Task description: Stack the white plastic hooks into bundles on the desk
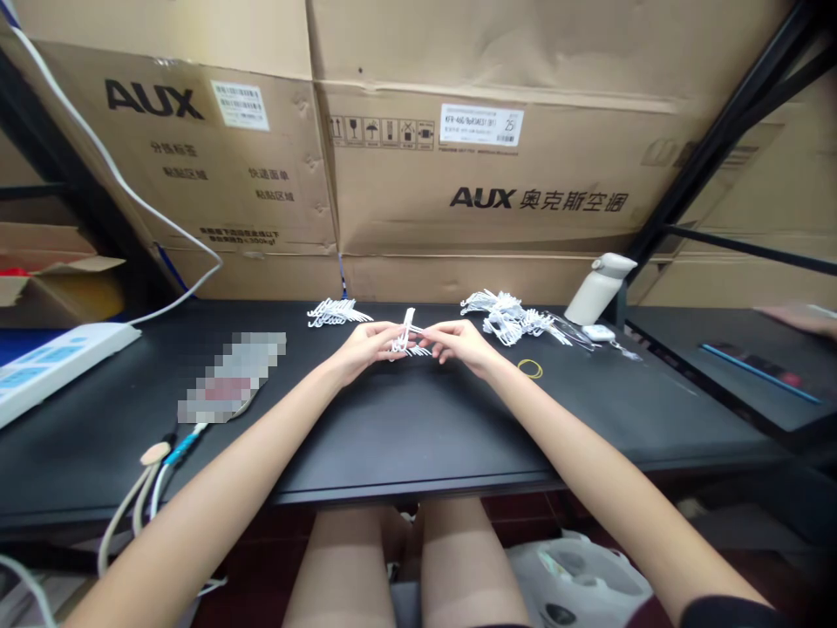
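White hooks (410, 318) sit between your two hands, above the rear half of the desk (418, 436), well in from its front edge. Your left hand (364, 351) is closed on them, fingers bent. Your right hand (459, 343) has curled fingers up against them; can't tell if it pinches any. More white bits show just under your fingers; can't tell if held or lying on the desk.

Left pile of hooks (335, 312): just beyond your left hand, near the desk's back edge. Right pile of hooks (506, 316): bigger, beyond your right hand. Yellow band (530, 369) lies nearer you. White bottle (598, 292) stands back right, small white case (598, 333) just in front.

Open desktop runs between your forearms to the front edge. Far left, power strip (69, 371); cardboard (484, 209) walls off the back.
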The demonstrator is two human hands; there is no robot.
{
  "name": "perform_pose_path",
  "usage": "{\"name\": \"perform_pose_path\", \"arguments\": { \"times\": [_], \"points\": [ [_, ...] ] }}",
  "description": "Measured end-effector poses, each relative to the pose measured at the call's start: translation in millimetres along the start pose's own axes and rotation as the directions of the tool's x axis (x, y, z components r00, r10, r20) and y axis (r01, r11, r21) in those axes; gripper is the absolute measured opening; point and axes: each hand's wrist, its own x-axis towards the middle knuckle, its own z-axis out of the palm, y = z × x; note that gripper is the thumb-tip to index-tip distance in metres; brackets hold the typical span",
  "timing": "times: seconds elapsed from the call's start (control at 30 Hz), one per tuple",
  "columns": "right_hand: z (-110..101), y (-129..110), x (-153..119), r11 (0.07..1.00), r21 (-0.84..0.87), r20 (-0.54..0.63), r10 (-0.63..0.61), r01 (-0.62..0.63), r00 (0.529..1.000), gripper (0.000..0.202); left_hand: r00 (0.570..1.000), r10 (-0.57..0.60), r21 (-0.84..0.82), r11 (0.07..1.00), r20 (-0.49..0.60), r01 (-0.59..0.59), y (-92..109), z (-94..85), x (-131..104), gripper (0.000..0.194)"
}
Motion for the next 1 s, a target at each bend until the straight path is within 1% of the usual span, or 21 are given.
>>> {"name": "perform_pose_path", "arguments": {
  "times": [0.1,0.27,0.4,0.47,0.63,0.73,1.0],
  "points": [
    [0.4,-0.5,-0.1,1.000,-0.018,-0.015,-0.004,0.004,1.000,0.031,1.000,-0.007,-0.013,1.000,0.011,0.008,1.4,0.9,-1.2,0.039],
    [-0.8,1.0,1.6,1.000,-0.006,-0.045,-0.006,0.006,0.999,0.032,0.996,-0.027,-0.044,0.999,0.084,0.031,2.9,0.2,-3.0,0.038],
    [-1.9,1.6,2.3,1.000,0.020,-0.028,-0.018,0.019,0.999,0.032,0.992,-0.027,-0.045,0.998,0.127,0.033,3.2,-0.4,-3.9,0.037],
    [-1.5,0.7,1.5,0.999,0.014,-0.007,-0.032,0.032,0.999,0.032,0.993,-0.026,-0.039,0.999,0.118,0.031,2.9,-0.1,-3.9,0.037],
    [0.8,-2.0,-1.6,0.996,-0.032,0.058,-0.081,0.083,0.995,0.031,0.999,-0.014,0.018,1.000,0.036,0.013,-0.3,1.0,-2.4,0.037],
    [1.7,-2.8,-2.9,0.994,-0.054,0.070,-0.092,0.095,0.993,0.030,1.000,0.001,0.054,0.999,0.004,-0.001,-2.9,-0.3,-1.1,0.036],
    [4.6,-7.2,-6.3,0.992,-0.090,0.080,-0.079,0.087,0.994,0.034,1.000,0.003,0.068,0.998,0.024,-0.004,-3.9,-3.5,-0.8,0.037]
  ]
}}
